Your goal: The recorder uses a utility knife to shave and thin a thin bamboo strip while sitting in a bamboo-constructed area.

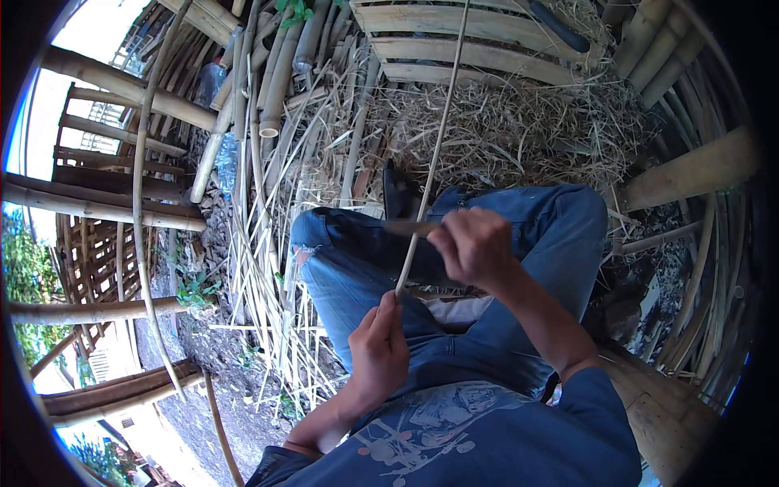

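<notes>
My left hand [380,345] is closed around the near end of a long, thin bamboo strip [443,122]. The strip slants up and away from me, past my bent knees and over the slatted wood at the far side. In my right hand [475,247], the fingers are wrapped round a knife [404,228]. Its blade, a little smeared, points left and lies across the strip, just beyond my left hand. The knife's handle is hidden in my fist.
Pale shavings [519,134] cover the ground beyond my knees. Loose split strips [268,292] lie on my left, near bamboo poles [284,73]. A slatted bamboo panel [479,49] is at the far side, with a dark curved object [560,28] by it. A thick bamboo beam [690,174] stands right.
</notes>
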